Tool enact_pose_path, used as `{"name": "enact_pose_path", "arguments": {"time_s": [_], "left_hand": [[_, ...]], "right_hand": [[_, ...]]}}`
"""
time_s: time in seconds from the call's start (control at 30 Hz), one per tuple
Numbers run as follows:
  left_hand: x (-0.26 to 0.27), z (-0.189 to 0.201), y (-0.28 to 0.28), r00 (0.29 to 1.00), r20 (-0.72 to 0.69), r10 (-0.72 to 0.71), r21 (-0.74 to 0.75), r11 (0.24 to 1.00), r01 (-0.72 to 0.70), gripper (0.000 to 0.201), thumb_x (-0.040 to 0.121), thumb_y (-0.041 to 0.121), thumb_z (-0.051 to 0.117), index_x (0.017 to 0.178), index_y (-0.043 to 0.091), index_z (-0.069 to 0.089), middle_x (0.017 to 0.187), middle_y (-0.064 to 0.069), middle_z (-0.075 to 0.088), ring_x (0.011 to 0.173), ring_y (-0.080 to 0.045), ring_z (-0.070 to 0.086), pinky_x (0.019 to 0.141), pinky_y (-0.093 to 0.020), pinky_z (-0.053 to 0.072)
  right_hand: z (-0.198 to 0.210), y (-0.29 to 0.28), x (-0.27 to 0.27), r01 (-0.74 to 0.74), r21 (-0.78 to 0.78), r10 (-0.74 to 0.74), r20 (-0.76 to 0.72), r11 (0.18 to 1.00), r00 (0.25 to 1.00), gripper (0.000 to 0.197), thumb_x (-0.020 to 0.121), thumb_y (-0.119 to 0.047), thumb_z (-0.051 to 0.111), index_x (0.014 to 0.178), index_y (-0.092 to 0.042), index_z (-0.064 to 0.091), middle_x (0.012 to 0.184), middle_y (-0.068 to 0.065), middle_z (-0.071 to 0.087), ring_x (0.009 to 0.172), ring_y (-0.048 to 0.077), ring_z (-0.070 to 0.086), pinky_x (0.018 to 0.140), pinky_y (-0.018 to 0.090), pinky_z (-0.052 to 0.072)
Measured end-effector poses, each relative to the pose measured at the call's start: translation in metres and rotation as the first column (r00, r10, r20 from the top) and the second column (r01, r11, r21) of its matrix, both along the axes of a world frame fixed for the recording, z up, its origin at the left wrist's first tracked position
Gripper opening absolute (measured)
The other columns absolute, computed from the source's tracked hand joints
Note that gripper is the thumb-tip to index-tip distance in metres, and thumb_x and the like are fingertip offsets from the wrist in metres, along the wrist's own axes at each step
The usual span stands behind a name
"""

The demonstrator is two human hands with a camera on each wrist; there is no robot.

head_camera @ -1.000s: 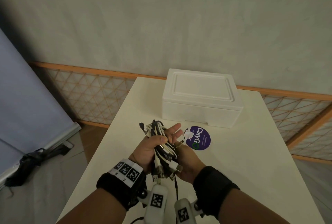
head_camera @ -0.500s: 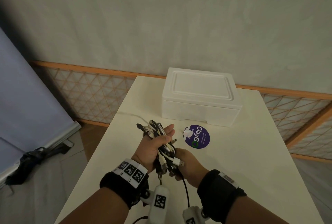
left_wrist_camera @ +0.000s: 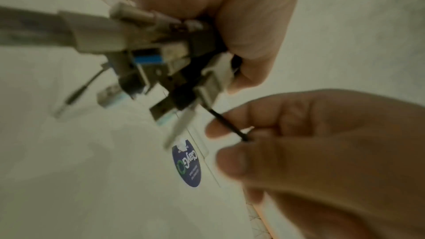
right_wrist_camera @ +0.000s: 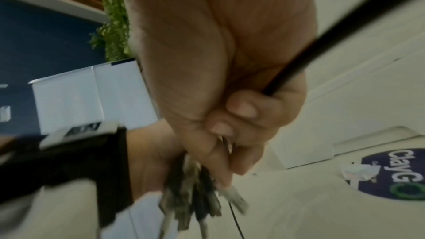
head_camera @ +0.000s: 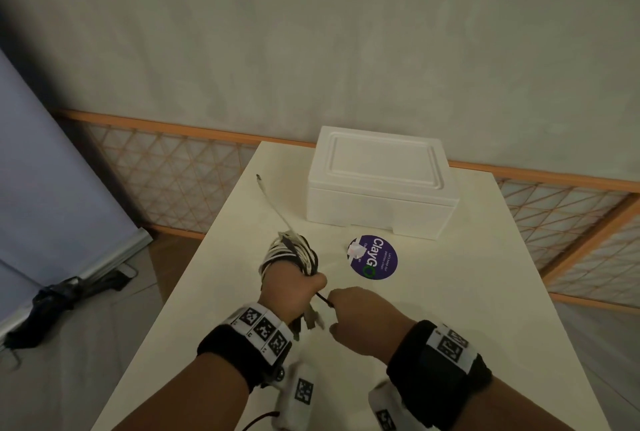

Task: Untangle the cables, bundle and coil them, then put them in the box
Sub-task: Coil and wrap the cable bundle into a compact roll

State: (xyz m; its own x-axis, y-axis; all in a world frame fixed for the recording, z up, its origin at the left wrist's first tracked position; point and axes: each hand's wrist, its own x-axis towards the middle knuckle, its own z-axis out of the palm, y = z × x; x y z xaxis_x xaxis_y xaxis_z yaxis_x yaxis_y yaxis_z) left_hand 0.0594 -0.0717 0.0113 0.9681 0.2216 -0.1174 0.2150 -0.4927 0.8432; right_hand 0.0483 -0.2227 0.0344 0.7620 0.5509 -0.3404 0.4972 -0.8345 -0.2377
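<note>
Nearest to me, the right hand (head_camera: 360,313) was curled shut, pinching a thin black cable (left_wrist_camera: 227,124) between thumb and fingers. That cable ran taut, up and leftwards, the short way to the left hand (head_camera: 294,288), which sat just beside and slightly farther off. The left hand was clenched around the bundle of cables (head_camera: 294,254), black and white loops wrapped over its fingers, with a cluster of plugs (left_wrist_camera: 161,55) hanging from the bottom of the fist toward the table (head_camera: 450,344). One loose white cable end (head_camera: 273,202) stuck out of the bundle, pointing away and left. So the strand's long axis lay between the two fists, and I judged the next wrap would swing the right hand around the left. Beyond them lay a round purple sticker (head_camera: 374,257), and farther still the white foam box (head_camera: 381,181), lid on, well apart from the bundle.
</note>
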Motion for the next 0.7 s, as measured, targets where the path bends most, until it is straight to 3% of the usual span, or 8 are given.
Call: {"name": "enact_pose_path", "arguments": {"time_s": [0.1, 0.17, 0.27, 0.37, 0.47, 0.53, 0.6, 0.7], "left_hand": [[0.003, -0.004, 0.009, 0.999, -0.052, -0.015, 0.186, 0.982, 0.024, 0.029, 0.068, 0.026, 0.064, 0.050, 0.014, 0.045, 0.048, -0.001, 0.051, 0.049, -0.017, 0.052, 0.048, -0.023, 0.040], [0.004, -0.002, 0.015, 0.999, -0.049, -0.014, 0.288, 0.957, 0.027, 0.034, 0.071, 0.025, 0.066, 0.049, 0.015, 0.041, 0.050, 0.002, 0.048, 0.050, -0.013, 0.047, 0.048, -0.021, 0.034], [0.000, 0.000, 0.012, 0.997, -0.048, -0.052, 0.277, 0.959, 0.064, 0.031, 0.070, 0.024, 0.066, 0.053, 0.014, 0.043, 0.057, -0.002, 0.050, 0.056, -0.017, 0.049, 0.053, -0.025, 0.037], [-0.005, 0.008, -0.002, 0.988, -0.128, -0.083, 0.007, 0.996, 0.085, 0.024, 0.071, 0.012, 0.070, 0.056, 0.010, 0.052, 0.054, -0.002, 0.057, 0.053, -0.019, 0.055, 0.051, -0.026, 0.044], [-0.015, 0.024, -0.017, 0.975, -0.151, -0.163, -0.323, 0.940, 0.107, 0.006, 0.071, 0.006, 0.066, 0.077, 0.003, 0.065, 0.066, -0.010, 0.068, 0.060, -0.023, 0.065, 0.055, -0.031, 0.053], [-0.020, 0.032, -0.020, 0.957, -0.182, -0.228, -0.493, 0.863, 0.112, 0.012, 0.080, 0.001, 0.058, 0.078, 0.005, 0.069, 0.066, -0.009, 0.068, 0.061, -0.022, 0.064, 0.056, -0.028, 0.049], [-0.023, 0.036, -0.020, 0.933, -0.228, -0.276, -0.570, 0.815, 0.102, 0.019, 0.084, 0.004, 0.054, 0.072, 0.007, 0.069, 0.065, -0.009, 0.064, 0.061, -0.021, 0.060, 0.057, -0.026, 0.047], [-0.024, 0.038, -0.020, 0.917, -0.216, -0.335, -0.732, 0.677, 0.075, 0.017, 0.079, 0.023, 0.067, 0.077, 0.008, 0.073, 0.078, -0.015, 0.064, 0.072, -0.024, 0.060, 0.069, -0.033, 0.048]], "right_hand": [[0.006, -0.010, -0.005, -0.052, -0.026, 0.053, 0.027, 0.998, 0.998, 0.026, 0.097, -0.017, 0.040, 0.112, -0.002, 0.055, 0.114, 0.014, 0.058, 0.103, 0.027, 0.054, 0.080, 0.029, 0.037], [0.010, -0.019, -0.011, -0.105, -0.046, 0.107, 0.044, 0.993, 0.993, 0.028, 0.100, -0.017, 0.034, 0.111, -0.002, 0.055, 0.113, 0.014, 0.059, 0.097, 0.028, 0.053, 0.073, 0.028, 0.029], [0.018, -0.027, -0.019, -0.189, -0.029, 0.190, 0.050, 0.982, 0.981, 0.029, 0.098, -0.009, 0.032, 0.115, -0.002, 0.054, 0.115, 0.015, 0.057, 0.102, 0.030, 0.051, 0.072, 0.026, 0.025], [0.027, -0.027, -0.016, -0.282, -0.043, 0.285, 0.105, 0.958, 0.953, 0.034, 0.094, -0.002, 0.034, 0.120, -0.006, 0.056, 0.114, 0.016, 0.051, 0.097, 0.035, 0.054, 0.071, 0.035, 0.033], [0.032, -0.028, -0.002, -0.367, 0.125, 0.335, 0.223, 0.922, 0.916, 0.033, 0.091, -0.005, 0.045, 0.113, -0.020, 0.063, 0.104, 0.007, 0.048, 0.085, 0.029, 0.057, 0.063, 0.035, 0.044], [0.035, -0.033, 0.006, -0.397, 0.228, 0.336, 0.263, 0.889, 0.904, 0.025, 0.087, -0.014, 0.058, 0.104, -0.027, 0.069, 0.093, 0.000, 0.052, 0.078, 0.019, 0.059, 0.060, 0.028, 0.048], [0.039, -0.038, 0.011, -0.371, 0.393, 0.279, 0.272, 0.841, 0.921, 0.018, 0.082, -0.020, 0.067, 0.098, -0.028, 0.073, 0.087, -0.005, 0.057, 0.075, 0.004, 0.057, 0.062, 0.017, 0.044], [0.048, -0.042, 0.016, -0.166, 0.638, 0.081, 0.160, 0.752, 0.984, 0.016, 0.081, -0.023, 0.071, 0.097, -0.025, 0.074, 0.087, -0.015, 0.053, 0.080, -0.006, 0.051, 0.071, 0.008, 0.039]]}}
